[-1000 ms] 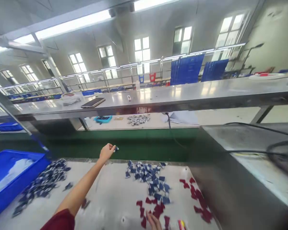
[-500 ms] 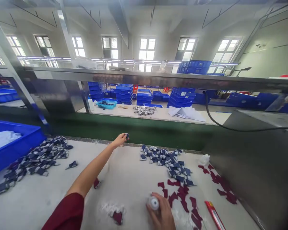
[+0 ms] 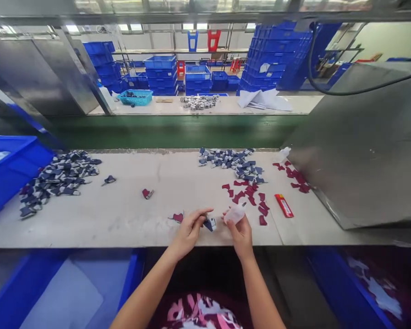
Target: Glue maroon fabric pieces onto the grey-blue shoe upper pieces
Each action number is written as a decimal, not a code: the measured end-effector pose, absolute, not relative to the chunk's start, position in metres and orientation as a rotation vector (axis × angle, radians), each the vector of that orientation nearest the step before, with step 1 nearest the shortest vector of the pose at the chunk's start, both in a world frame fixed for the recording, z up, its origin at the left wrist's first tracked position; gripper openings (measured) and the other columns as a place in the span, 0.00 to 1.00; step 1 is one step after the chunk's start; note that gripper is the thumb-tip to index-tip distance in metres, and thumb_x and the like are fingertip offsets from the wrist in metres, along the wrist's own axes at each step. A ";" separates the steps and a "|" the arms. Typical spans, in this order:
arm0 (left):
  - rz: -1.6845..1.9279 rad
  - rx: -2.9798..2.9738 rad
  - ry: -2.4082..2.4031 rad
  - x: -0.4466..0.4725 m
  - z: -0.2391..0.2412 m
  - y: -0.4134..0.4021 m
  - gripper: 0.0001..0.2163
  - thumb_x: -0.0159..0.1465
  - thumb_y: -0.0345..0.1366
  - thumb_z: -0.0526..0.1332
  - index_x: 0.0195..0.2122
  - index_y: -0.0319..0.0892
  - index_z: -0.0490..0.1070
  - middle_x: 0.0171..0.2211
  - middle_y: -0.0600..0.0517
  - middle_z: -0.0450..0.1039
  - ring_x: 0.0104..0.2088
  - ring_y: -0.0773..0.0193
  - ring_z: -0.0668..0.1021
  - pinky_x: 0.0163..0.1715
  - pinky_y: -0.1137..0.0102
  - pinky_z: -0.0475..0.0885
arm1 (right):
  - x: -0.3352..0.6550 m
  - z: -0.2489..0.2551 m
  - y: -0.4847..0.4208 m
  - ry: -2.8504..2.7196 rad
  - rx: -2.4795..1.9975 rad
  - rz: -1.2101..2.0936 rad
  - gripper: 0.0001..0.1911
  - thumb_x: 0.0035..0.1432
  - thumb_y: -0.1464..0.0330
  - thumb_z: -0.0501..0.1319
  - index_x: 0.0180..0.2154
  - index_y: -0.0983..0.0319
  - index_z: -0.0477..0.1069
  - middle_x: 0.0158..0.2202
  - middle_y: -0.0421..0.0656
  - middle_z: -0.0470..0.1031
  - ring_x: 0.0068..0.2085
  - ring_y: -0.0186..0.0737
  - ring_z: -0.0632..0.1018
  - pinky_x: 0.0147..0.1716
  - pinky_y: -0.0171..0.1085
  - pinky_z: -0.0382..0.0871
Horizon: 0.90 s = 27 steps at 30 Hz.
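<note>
Has brought back, pinched in left hand, a small navy-and-white piece, now just beside a translucent white plastic bottle gripped in curled right hand; so, seems to have both ready together. On pale flat bench, shows navy-and-white heaps and dark-red flat pieces; behind, stacked blue plastic crates.

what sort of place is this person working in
Probably a factory assembly workshop: small navy-and-white pieces lie heaped on a long worktable, a green strip, perhaps a conveyor belt, runs behind it, and blue crates stand stacked beyond.
</note>
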<state>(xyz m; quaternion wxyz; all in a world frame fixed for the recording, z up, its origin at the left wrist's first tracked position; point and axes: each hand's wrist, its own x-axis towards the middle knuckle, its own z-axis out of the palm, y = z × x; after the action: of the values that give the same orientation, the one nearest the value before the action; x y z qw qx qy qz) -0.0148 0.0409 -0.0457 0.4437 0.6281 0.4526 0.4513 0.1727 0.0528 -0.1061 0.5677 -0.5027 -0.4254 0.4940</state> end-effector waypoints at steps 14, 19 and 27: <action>1.272 1.834 1.335 -0.022 -0.086 0.046 0.07 0.69 0.31 0.61 0.45 0.43 0.77 0.38 0.47 0.82 0.39 0.58 0.83 0.40 0.64 0.80 | 0.173 -0.101 0.044 -0.887 -1.087 1.022 0.19 0.53 0.57 0.68 0.43 0.61 0.76 0.30 0.39 0.71 0.25 0.31 0.66 0.22 0.33 0.60; 1.288 1.783 1.340 -0.018 -0.081 0.043 0.07 0.68 0.27 0.60 0.40 0.42 0.78 0.35 0.48 0.82 0.36 0.61 0.83 0.37 0.68 0.81 | 0.178 -0.103 0.047 -0.781 -1.009 0.993 0.18 0.48 0.58 0.70 0.38 0.62 0.77 0.26 0.38 0.69 0.24 0.32 0.68 0.25 0.34 0.63; 1.315 1.754 1.324 -0.018 -0.083 0.044 0.08 0.65 0.23 0.61 0.38 0.41 0.78 0.36 0.48 0.83 0.39 0.60 0.84 0.40 0.68 0.81 | 0.178 -0.111 0.044 -0.649 -0.959 0.900 0.19 0.50 0.53 0.65 0.38 0.60 0.76 0.28 0.38 0.69 0.24 0.31 0.67 0.22 0.32 0.59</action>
<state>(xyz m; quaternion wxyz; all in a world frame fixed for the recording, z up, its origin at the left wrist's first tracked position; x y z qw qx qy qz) -0.0179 0.0437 -0.0825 0.2862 0.6562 0.4954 0.4919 0.1779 0.0436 -0.1107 0.7430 -0.4378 -0.2960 0.4107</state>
